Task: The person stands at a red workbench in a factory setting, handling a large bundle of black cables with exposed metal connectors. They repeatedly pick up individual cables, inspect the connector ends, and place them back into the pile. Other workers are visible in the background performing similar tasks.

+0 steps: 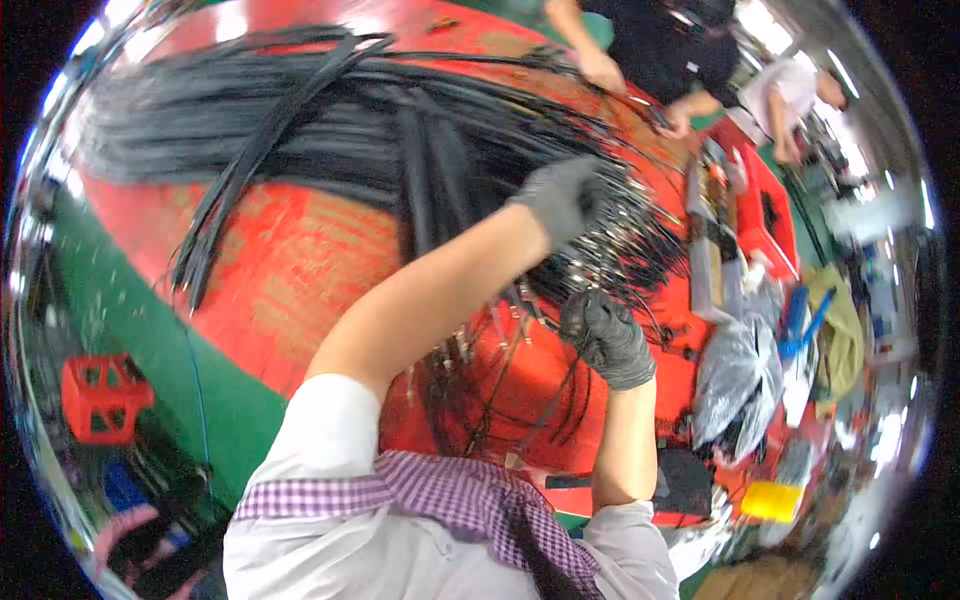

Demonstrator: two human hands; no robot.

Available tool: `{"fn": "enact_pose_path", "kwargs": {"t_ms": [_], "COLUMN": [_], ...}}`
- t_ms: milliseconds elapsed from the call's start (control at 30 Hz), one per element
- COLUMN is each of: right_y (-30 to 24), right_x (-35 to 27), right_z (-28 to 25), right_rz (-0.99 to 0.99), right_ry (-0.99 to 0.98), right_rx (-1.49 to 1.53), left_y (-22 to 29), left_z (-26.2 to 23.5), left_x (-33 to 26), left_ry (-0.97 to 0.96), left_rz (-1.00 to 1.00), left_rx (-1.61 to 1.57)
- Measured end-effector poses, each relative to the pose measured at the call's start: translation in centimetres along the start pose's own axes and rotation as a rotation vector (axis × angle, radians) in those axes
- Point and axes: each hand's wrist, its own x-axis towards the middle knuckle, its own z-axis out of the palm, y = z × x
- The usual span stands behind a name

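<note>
A thick bundle of long black cables [300,130] lies across the red table [300,250]. Its right end fans out into many bright metal tips [625,215]. My left hand [565,200], in a dark grey glove, reaches over the upper side of these ends with curled fingers; what they grip is blurred and hidden. Lower and to the right, my right hand [605,335], gloved alike, is closed in a pinch beside the cable ends. Whatever sits between its fingertips is too small to name. More thin black cables [450,390] hang toward my apron [440,490].
Across the table a person in black [660,50] handles a cable; another in white [785,100] stands farther right. A red bin [765,215], grey tray [710,270], clear plastic bag [740,380] and blue-handled tool [805,320] are at right. A red stool [105,398] stands left.
</note>
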Motion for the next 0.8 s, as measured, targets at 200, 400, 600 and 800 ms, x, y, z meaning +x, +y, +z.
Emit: {"fn": "enact_pose_path", "kwargs": {"t_ms": [200,400,600,800], "right_y": [-2.8,-0.7,-3.0,-0.2], "right_x": [-8.0,-6.8,2.1,4.2], "right_z": [-5.8,-6.6,-4.1,-3.0], "right_rz": [0.139,-0.221,-0.259,-0.366], "right_ry": [0.196,0.560,0.636,0.639], "right_rx": [-0.259,-1.085,-0.130,0.192], "left_y": [1.2,-0.4,-0.6,3.4], "left_z": [-2.0,-3.6,-3.0,-1.1], "left_x": [-1.1,-0.7,-3.0,-6.6], "left_ry": [0.110,0.098,0.117,-0.058], "left_rz": [-0.359,-0.352,-0.293,-0.544], "left_rx": [-0.130,-0.218,-0.136,0.930]}}
